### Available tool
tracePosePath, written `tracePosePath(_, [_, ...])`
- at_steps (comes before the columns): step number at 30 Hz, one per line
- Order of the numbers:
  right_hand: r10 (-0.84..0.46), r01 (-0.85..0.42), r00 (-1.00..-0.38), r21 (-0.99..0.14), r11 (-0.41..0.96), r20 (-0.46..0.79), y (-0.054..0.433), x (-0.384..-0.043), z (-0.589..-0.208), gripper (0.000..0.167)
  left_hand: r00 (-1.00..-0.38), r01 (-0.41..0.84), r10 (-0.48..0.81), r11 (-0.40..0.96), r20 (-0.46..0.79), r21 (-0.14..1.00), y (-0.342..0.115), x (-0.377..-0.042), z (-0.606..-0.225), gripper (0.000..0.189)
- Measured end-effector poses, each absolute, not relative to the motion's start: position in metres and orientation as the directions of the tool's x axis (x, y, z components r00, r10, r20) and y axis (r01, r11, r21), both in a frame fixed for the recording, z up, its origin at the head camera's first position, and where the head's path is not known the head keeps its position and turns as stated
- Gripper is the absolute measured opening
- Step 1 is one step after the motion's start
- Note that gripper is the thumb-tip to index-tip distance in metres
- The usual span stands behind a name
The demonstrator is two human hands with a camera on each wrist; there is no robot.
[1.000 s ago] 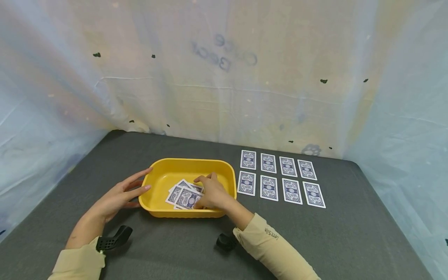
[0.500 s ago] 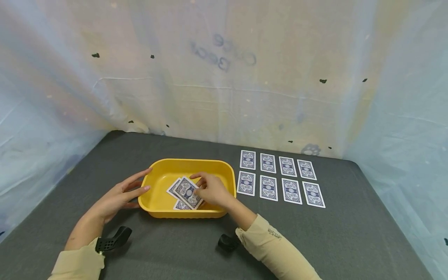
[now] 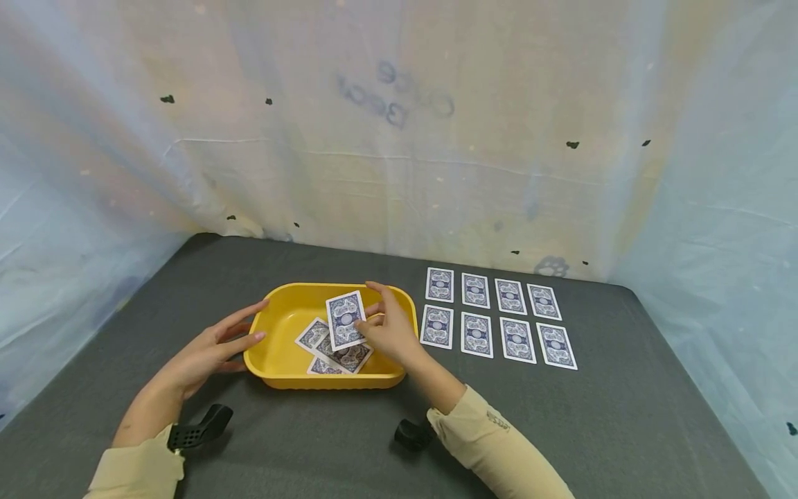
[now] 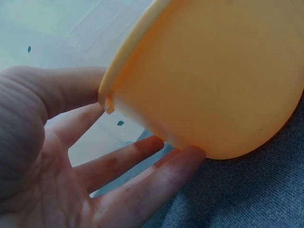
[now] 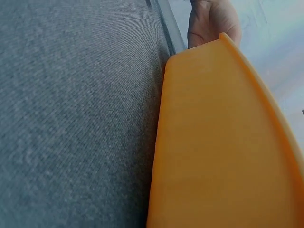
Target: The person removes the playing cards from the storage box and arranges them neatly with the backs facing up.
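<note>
My right hand [image 3: 391, 331] pinches a playing card [image 3: 344, 320] by its right side above a yellow plastic tray [image 3: 337, 381]. Its patterned blue back faces up. Beneath it, several more cards [image 3: 314, 335] lie overlapped on the tray's floor, partly covered by the held one. At the tray's left end, my left hand [image 3: 208, 353] touches the rim and outer wall with spread, mostly straight fingers. The left wrist view has the thumb at the tray's rim [image 4: 135, 45] and fingertips [image 4: 192, 153] against its wall. In the right wrist view, the tray's wall [image 5: 223, 137] hides the right hand's work.
Right of the tray, several face-down cards [image 3: 476, 334] lie in two neat rows on the dark grey tabletop [image 3: 299, 443]. A pale sheet [image 3: 399, 166] hangs behind the table and along its sides. Black straps with cameras [image 3: 199, 431] sit at my wrists.
My right hand has lifted a card off the pile in the tray, turned it more upright and moved slightly right and away. The left hand stays at the tray's left end.
</note>
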State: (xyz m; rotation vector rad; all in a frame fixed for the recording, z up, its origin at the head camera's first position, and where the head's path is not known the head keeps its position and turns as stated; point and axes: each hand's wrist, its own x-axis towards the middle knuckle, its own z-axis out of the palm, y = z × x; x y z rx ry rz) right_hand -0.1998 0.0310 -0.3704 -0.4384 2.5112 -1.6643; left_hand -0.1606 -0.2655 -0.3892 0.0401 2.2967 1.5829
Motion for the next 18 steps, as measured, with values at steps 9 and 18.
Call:
tracePosePath(9, [-0.287, -0.201, -0.954, -0.904, 0.378, 0.093, 0.046, -0.194, -0.366, 0.073, -0.940, -0.179, 0.204, 0.388, -0.273, 0.904, -0.263, -0.161, -0.389, 0.073])
tracePosePath(18, [-0.227, -0.220, -0.961, -0.932, 0.288, 0.156, 0.067, -0.190, -0.365, 0.068, -0.940, -0.176, 0.207, 0.383, -0.270, 0.907, -0.264, -0.160, -0.389, 0.074])
